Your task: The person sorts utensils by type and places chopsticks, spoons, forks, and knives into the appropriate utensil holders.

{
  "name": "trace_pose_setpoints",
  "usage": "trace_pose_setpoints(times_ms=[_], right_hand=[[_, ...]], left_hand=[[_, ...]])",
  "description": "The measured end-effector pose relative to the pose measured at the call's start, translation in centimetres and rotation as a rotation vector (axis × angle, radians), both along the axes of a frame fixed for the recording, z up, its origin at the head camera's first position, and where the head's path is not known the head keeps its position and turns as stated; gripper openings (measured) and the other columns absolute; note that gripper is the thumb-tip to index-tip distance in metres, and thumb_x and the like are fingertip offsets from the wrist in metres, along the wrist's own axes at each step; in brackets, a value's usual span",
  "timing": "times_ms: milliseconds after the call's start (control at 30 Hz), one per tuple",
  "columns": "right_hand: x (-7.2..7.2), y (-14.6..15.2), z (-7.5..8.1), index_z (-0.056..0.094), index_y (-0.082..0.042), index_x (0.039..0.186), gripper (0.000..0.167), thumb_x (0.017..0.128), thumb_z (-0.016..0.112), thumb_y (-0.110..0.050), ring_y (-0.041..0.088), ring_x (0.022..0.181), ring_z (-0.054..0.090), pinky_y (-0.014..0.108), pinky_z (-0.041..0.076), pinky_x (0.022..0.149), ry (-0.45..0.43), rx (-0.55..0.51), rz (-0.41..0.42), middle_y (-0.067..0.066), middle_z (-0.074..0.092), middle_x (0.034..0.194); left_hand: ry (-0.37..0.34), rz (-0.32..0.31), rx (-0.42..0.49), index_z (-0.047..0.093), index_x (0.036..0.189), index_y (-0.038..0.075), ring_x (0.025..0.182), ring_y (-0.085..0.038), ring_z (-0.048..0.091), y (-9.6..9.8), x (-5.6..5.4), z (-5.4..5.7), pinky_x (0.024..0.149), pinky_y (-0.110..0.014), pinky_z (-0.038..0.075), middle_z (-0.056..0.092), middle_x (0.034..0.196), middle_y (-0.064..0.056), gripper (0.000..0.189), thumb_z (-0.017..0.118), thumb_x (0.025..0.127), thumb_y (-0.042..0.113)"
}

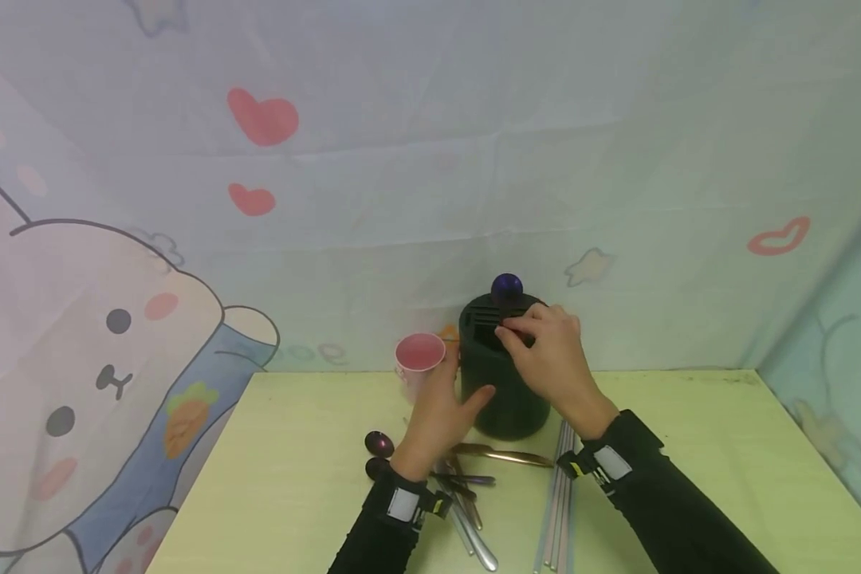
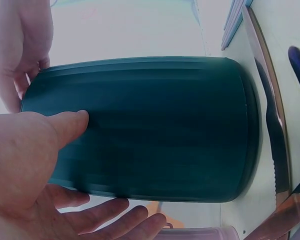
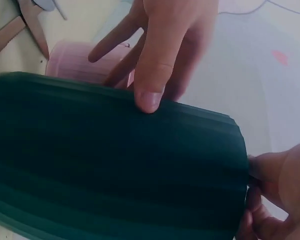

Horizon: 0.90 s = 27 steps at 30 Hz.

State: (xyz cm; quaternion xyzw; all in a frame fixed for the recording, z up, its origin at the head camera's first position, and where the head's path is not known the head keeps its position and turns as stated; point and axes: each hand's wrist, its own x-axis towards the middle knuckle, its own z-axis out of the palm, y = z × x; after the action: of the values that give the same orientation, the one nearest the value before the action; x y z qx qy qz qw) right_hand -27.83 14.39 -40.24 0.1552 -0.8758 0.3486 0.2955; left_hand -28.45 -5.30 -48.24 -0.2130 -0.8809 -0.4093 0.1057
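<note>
A tall dark green utensil holder [image 1: 504, 399] with a slotted top stands at the back of the table. A purple spoon [image 1: 506, 287] is at its top, bowl upward. My right hand [image 1: 554, 355] is over the rim and pinches the spoon below its bowl; the grip is partly hidden. My left hand [image 1: 441, 406] touches the holder's left side, its thumb [image 2: 72, 125] on the wall and its fingers [image 2: 107, 215] extended past it. A pink cup [image 1: 419, 355] stands just left of the holder, partly behind that hand.
Several spoons [image 1: 379, 443], knives [image 1: 520, 458] and other cutlery lie in a loose pile before the holder, partly under my left wrist. Thin straight sticks [image 1: 560, 510] lie by my right wrist. A printed cloth [image 1: 430, 159] hangs behind the yellow table [image 1: 294, 454].
</note>
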Motion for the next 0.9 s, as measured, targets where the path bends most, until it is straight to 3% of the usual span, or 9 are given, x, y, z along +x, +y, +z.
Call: trace_pose_setpoints(times_ms=[200,533,733,900], right_hand=[[-0.1,-0.3,-0.5,0.087,-0.004,0.112,0.020,0.103,0.076,-0.019,0.038,0.095,0.059,0.060,0.036,0.090,-0.090,0.102,-0.010,0.013,0.067,0.095],[0.2,-0.1,-0.5,0.087,-0.003,0.113,0.024,0.105,0.074,-0.022,0.039,0.097,0.058,0.060,0.038,0.092,-0.109,0.143,-0.044,0.015,0.068,0.099],[1.5,0.6,-0.3,0.085,0.000,0.112,0.022,0.105,0.072,-0.017,0.041,0.104,0.058,0.065,0.038,0.107,-0.087,0.016,-0.059,0.016,0.071,0.105],[3.3,1.8,-0.5,0.086,-0.003,0.104,0.017,0.103,0.072,-0.013,0.032,0.092,0.059,0.048,0.047,0.091,-0.039,-0.092,-0.087,0.011,0.068,0.093]], left_hand=[[-0.014,0.005,-0.001,0.041,0.167,0.016,0.155,-0.030,0.056,0.0,0.0,-0.1,0.127,-0.053,0.047,0.059,0.165,-0.010,0.075,0.077,0.105,0.035],[-0.011,-0.003,0.014,0.041,0.167,0.015,0.155,-0.030,0.056,0.1,0.0,0.1,0.127,-0.053,0.047,0.059,0.165,-0.011,0.075,0.078,0.105,0.032],[-0.007,-0.002,0.028,0.044,0.165,0.014,0.151,-0.032,0.059,0.1,0.2,0.3,0.125,-0.053,0.049,0.062,0.160,-0.012,0.073,0.079,0.103,0.031],[-0.010,0.001,0.032,0.045,0.164,0.016,0.150,-0.030,0.061,0.0,0.2,0.3,0.125,-0.053,0.049,0.064,0.159,-0.011,0.072,0.079,0.103,0.032]])
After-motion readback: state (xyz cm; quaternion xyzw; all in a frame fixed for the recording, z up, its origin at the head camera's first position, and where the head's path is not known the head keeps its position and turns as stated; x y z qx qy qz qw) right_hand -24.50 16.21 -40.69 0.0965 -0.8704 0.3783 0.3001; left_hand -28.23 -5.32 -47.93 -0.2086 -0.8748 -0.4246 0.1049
